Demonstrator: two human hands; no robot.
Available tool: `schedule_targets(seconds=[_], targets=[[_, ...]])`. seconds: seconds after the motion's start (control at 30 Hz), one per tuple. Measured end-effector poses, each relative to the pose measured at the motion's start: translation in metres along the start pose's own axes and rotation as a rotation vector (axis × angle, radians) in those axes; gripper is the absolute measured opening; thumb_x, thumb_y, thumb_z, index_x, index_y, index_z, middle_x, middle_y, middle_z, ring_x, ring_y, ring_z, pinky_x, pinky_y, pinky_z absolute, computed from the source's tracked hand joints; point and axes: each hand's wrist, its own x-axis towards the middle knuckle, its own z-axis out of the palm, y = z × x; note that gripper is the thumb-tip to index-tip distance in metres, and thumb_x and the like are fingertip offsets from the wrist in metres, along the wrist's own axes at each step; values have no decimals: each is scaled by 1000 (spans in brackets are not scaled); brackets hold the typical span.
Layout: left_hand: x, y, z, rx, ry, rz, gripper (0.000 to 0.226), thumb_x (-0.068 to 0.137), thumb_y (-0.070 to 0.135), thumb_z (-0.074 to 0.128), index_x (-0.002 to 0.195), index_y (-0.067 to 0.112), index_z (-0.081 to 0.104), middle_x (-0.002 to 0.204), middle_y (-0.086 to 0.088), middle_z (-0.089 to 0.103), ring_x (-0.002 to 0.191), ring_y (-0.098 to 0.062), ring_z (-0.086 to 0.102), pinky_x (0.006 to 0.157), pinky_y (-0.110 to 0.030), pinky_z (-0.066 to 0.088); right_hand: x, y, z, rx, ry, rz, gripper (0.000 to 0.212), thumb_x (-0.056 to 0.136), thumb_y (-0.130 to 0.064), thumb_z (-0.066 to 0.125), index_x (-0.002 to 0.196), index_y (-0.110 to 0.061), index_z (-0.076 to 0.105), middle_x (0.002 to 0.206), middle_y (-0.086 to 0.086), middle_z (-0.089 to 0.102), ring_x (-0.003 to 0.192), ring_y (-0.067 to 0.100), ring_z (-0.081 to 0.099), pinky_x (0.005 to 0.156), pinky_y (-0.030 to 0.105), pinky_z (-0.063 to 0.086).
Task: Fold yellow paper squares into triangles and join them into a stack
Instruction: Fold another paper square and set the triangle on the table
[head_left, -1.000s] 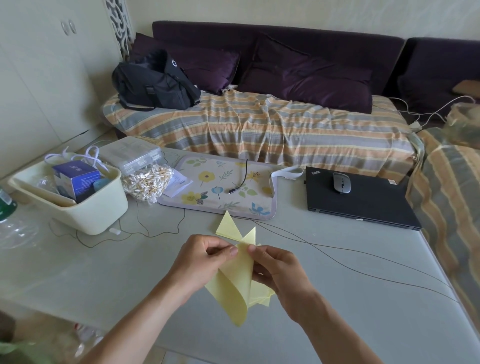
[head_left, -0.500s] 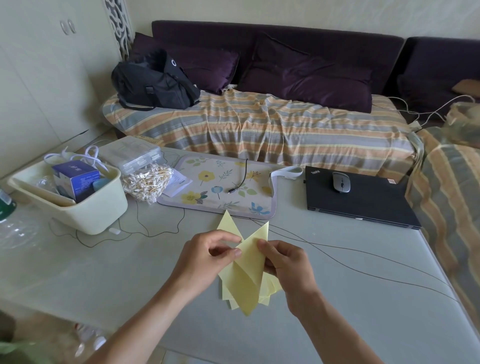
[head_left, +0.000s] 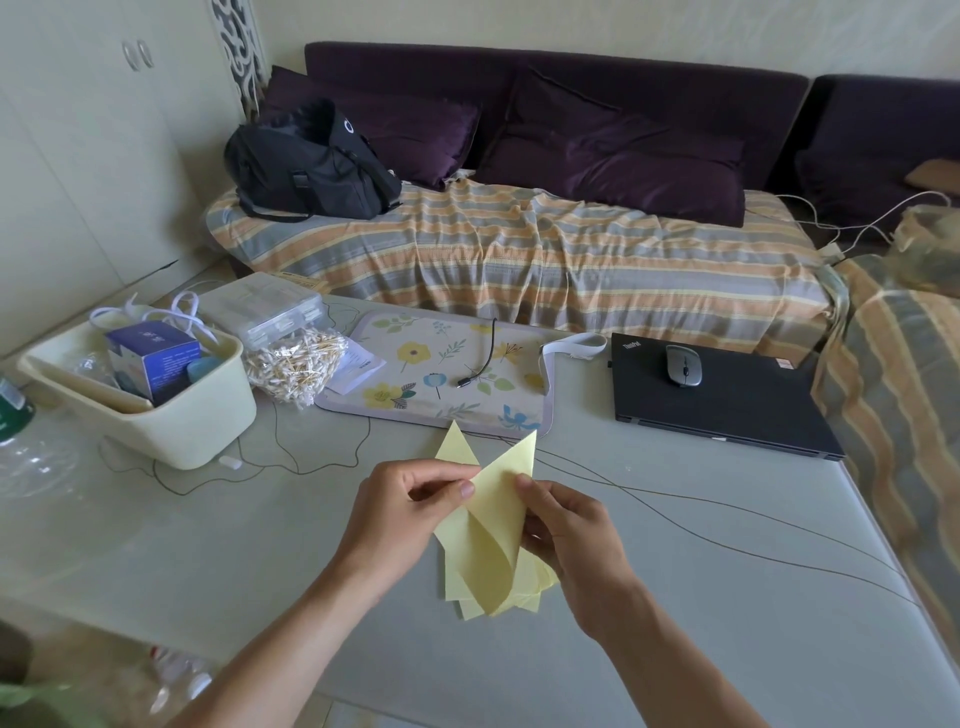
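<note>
Raised a little since before — yellow paper (head_left: 493, 540) between both hands, left hand (head_left: 400, 512) and right hand (head_left: 566, 530) pinching it

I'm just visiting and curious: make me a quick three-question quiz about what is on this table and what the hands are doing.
1. True or false: both hands pinch the yellow paper.
2. What sits on the closed laptop? A) a cup B) a mouse C) a phone
3. Fill in: the blue box stands inside the cream ____.

Key:
1. True: the left hand and right hand each pinch the paper's upper edges.
2. B: the mouse.
3. Basket.
</note>
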Motion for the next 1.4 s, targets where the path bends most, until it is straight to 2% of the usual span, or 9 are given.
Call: schedule_targets(seconds=[0.17,0.3,0.4,0.57,0.7,0.8,0.93,1.13,1.4], targets=[[0,2,1,-73,21,-48,18,88,13,78,102,24,81,97,12,80,98,-3,73,94,-24,53,-1,-1,2,-44,3,-15,40,92,-28,72,94,11,66,93,19,75,80,23,71,81,33,61],[-1,2,3,-77,40,-80,16,87,15,79,99,26,81,92,11,80,94,-4,74,88,-19,52,-2,-3,4,-95,38,-32,35,91,-29,73,90,6,70,90,16,78,78,24,74,74,30,60],[-1,0,3,-71,71,-97,15,87,16,79,97,26,82,89,9,80,91,-7,75,88,-22,53,-3,-1,4,-66,17,5,35,92,-30,72,91,5,70,92,20,76,77,24,72,73,29,58],[0,-1,2,-95,110,-123,14,87,15,79,96,25,82,85,8,80,88,-7,75,81,-18,49,-3,3,4,-79,-27,31,30,93,-25,71,96,5,73,102,24,74,83,25,71,82,34,60],[-1,0,3,-97,110,-134,13,87,15,79,96,24,82,85,7,80,87,-7,75,78,-16,48,-2,2,5,-119,17,-6,25,90,-24,74,90,2,74,95,22,76,79,26,72,82,38,62],[-1,0,3,-106,131,-142,13,86,17,80,97,24,81,83,5,79,87,-8,75,78,-18,49,-4,1,6,-109,20,-2,25,91,-24,74,92,1,74,90,17,77,77,24,72,77,34,61],[0,0,1,-110,177,-147,12,86,18,80,96,25,82,82,6,79,85,-8,74,77,-20,49,-5,1,7,-83,-37,61,26,92,-26,73,95,-1,76,95,17,77,81,25,73,79,33,59],[0,1,0,-108,203,-154,11,86,18,80,94,25,81,82,7,79,83,-4,73,74,-15,48,-5,0,8,-94,-34,39,26,88,-22,76,89,4,74,84,13,75,72,22,71,69,28,58],[2,1,-3,-109,271,-166,10,87,16,80,92,25,81,83,10,79,80,2,71,73,-15,46,-5,3,7,-77,-107,69,23,90,-24,75,91,-1,77,87,14,74,78,24,70,75,31,58]])
